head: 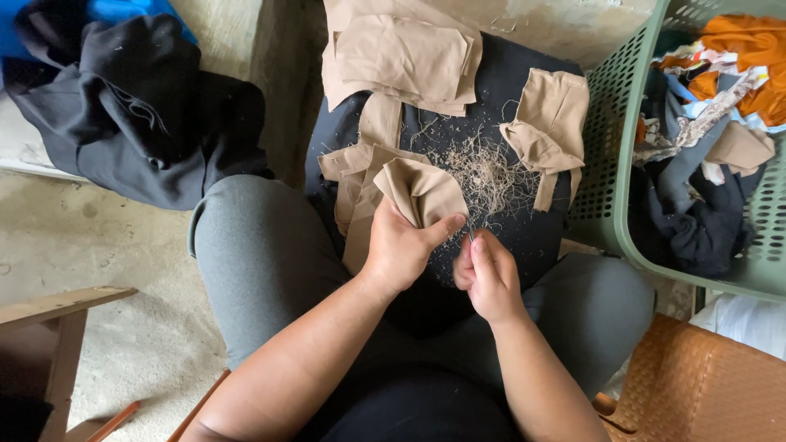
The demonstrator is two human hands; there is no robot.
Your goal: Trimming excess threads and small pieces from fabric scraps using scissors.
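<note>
A folded tan fabric piece [422, 192] is pinched in the closed left hand [401, 250] above a round black cushion [524, 233] strewn with thread clippings [487, 176], the right hand [490, 277] curled shut nearby, a green plastic basket [610, 155] standing right on bare concrete floor [90, 237].

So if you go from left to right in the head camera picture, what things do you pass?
Black clothes → left hand holding a tan cloth piece → right hand → green basket → orange cloth.
</note>
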